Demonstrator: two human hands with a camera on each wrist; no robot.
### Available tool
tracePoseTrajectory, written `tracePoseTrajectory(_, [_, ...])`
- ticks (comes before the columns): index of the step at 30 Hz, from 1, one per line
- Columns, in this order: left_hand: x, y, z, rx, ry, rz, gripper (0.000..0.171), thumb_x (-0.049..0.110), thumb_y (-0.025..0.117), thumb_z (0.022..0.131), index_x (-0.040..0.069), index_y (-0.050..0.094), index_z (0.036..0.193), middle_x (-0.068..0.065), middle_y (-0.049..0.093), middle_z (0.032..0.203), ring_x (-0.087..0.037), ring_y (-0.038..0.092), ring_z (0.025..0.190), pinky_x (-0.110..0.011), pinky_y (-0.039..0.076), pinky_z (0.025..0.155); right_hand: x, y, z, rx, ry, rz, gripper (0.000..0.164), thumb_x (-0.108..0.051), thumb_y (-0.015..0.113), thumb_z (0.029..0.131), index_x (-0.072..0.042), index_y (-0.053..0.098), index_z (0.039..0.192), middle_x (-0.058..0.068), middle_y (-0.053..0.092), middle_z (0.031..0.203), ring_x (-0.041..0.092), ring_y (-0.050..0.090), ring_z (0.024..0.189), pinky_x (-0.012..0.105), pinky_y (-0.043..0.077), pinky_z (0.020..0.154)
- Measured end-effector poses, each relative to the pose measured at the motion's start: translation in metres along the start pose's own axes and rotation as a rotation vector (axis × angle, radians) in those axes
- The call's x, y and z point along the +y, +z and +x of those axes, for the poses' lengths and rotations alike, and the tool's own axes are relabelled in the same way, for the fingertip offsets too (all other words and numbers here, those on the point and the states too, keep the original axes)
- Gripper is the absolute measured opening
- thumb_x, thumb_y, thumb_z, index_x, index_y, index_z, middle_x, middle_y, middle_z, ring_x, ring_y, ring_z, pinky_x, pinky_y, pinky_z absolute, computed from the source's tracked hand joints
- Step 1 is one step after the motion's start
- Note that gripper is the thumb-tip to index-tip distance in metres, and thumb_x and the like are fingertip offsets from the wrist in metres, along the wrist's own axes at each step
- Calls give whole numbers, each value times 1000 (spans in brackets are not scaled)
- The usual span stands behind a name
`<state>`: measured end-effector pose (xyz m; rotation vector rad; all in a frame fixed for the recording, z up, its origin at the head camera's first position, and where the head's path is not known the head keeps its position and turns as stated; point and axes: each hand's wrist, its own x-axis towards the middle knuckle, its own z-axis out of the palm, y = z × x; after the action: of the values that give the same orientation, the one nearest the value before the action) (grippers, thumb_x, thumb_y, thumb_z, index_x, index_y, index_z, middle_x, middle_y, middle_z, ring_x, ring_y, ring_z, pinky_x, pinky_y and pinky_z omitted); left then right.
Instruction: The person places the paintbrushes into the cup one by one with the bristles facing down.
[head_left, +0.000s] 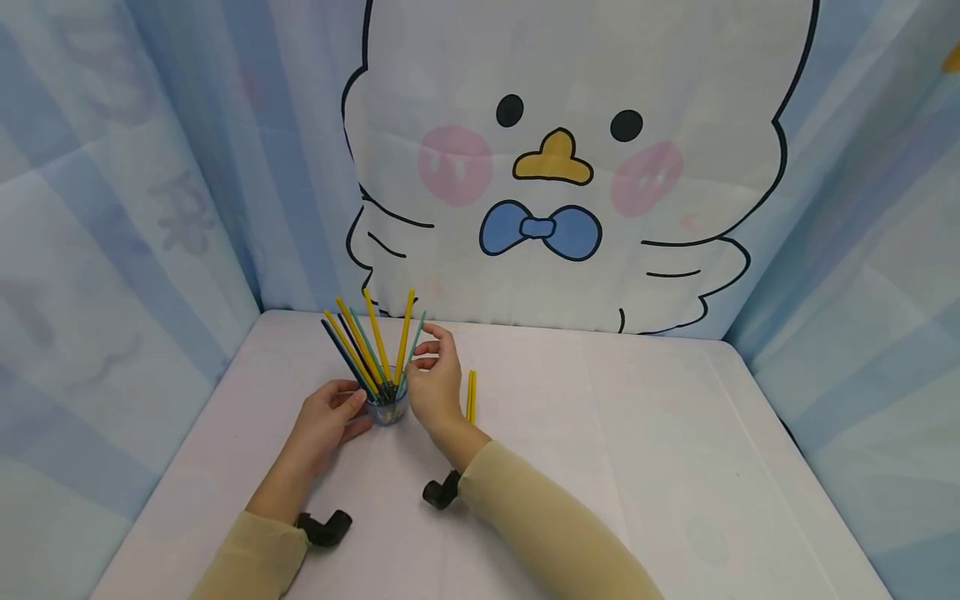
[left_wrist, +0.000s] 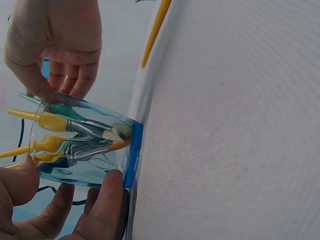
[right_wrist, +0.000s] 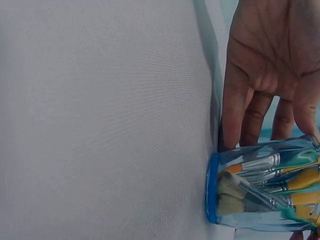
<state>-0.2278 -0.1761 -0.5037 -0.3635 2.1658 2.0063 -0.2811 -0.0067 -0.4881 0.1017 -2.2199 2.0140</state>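
A clear cup (head_left: 387, 412) with a blue base stands upright on the table, holding several paintbrushes (left_wrist: 75, 145) with bristles down. Their yellow, green and dark blue handles fan out above the rim. My left hand (head_left: 324, 423) holds the cup from its left side, thumb near the rim and fingers around the wall. On the cup's other side, my right hand (head_left: 437, 385) pinches a thin green-handled paintbrush (head_left: 422, 321) that leans right in the cup. In the right wrist view, the left hand (right_wrist: 272, 65) shows beside the cup, while only fingertips of the right hand appear.
Two yellow handles (head_left: 471, 396) lie on the white table (head_left: 600, 450) to the right of my right hand. Black wrist mounts (head_left: 326, 528) sit at both sleeves. A curtain (head_left: 547, 275) with a cartoon bird hangs behind the table, with striped curtains at both sides.
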Motion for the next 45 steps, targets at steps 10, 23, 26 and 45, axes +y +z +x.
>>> tracePoseTrajectory(10, [2,2,-2,5,-10,11,46,21,55,114,-2,46,154,-27,53,148,-28,69,122,-31,65,98,2,-1,-1,21,33,-55,60,3,70,97,-28,57,147,1,68,116,12,66,91,27,64,78])
tracePoseTrajectory(23, [0,2,0,-2,-6,9,47,22,54,115,-2,46,154,-27,52,150,-36,63,133,-32,64,100,8,-22,-3,18,57,55,57,8,65,99,-20,58,148,13,74,128,39,76,106,33,69,79])
tracePoseTrajectory(26, [0,2,0,-6,-5,8,47,22,54,114,-1,46,154,-27,52,150,-36,63,133,-32,65,100,8,-28,-4,11,70,57,58,8,64,99,-20,57,149,14,73,129,42,75,109,37,70,80])
tracePoseTrajectory(45, [-2,2,0,-7,6,-4,45,19,53,115,-2,45,154,-26,51,149,-32,64,130,-28,65,98,9,-65,-7,-32,136,-3,64,4,68,98,-25,55,153,15,69,136,38,74,108,35,70,75])
